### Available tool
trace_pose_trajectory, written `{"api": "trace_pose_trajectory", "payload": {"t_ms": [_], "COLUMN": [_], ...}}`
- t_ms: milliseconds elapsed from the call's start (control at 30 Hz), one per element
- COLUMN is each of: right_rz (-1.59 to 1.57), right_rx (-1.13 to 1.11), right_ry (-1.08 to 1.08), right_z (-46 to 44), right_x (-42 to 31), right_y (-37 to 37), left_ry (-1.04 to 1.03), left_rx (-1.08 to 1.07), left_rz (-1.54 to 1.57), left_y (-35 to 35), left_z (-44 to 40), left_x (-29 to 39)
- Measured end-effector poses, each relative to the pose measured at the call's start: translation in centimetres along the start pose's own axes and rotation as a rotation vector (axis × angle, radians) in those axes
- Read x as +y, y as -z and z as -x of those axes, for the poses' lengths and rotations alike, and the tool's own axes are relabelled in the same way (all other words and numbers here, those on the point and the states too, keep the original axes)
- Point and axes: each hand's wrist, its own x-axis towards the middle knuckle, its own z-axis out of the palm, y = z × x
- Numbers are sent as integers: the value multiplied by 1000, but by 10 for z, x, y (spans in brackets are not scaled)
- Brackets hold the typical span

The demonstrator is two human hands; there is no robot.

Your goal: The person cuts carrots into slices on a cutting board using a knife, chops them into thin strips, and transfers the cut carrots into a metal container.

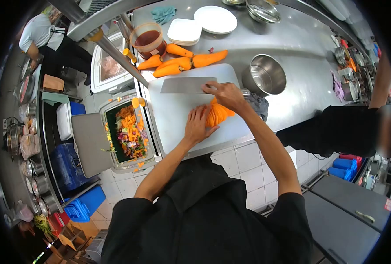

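My right hand [227,94] grips a cleaver [182,85], its wide blade lying nearly flat above the white cutting board [164,127] and pointing left. Under and beside my right wrist is a pile of thin orange carrot slices [219,115]. My left hand [197,124] rests on the board with fingers stretched out, the fingertips and thumb touching the left side of the slices. Several whole peeled carrots [195,60] lie along the board's far edge. To the right of the board stands a steel pot [268,75], with a dark cloth [258,105] in front of it.
A bin of vegetable scraps [129,132] stands left of the counter. At the back are a tub of red-brown liquid [148,40], white plates [215,20] and a teal cloth [163,15]. One person [48,33] works at far left; another in black [336,130] stands close on the right.
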Motion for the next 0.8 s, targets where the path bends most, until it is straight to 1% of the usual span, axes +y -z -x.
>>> {"api": "trace_pose_trajectory", "payload": {"t_ms": [67,100,167,200,233,300,333,400,433,500,567,633,700,733,800], "right_rz": [-6,-1,-90,-130,-124,-266,-266,-230,-230,-476,-523,-366,-540,-547,-1040], "right_rx": [9,20,-61,-107,-110,-43,-45,-43,-40,83,118,-17,-239,-231,30], "right_ry": [188,189,207,186,175,113,102,182,173,-331,-606,-760,-964,-974,-1189], "right_z": [-20,-29,-40,-45,-48,-50,-47,-40,-34,-2,46,100,133,141,142], "right_x": [5,6,9,11,14,22,28,38,37,34,36,35,15,1,-25], "right_y": [-22,-34,-54,-59,-62,-65,-65,-60,-45,-12,2,-16,-24,-32,-50], "left_ry": [-14,-28,-48,-12,26,23,27,20,18,28,43,69,51,37,-14], "left_rx": [5,-2,12,-7,-26,-39,-47,-91,-121,-149,-175,-151,-172,-197,-210], "left_rz": [-13,-15,3,-15,-33,-51,-79,-74,-76,-74,-75,-73,-78,-81,-88], "left_y": [-1,-2,-3,-2,-1,4,5,-2,-5,-8,-14,-21,-26,-27,-32], "left_z": [1,1,-1,0,-2,-12,-17,-28,-34,-43,-53,-66,-77,-80,-82], "left_x": [0,-1,0,2,6,15,19,20,20,25,30,31,28,25,17]}}
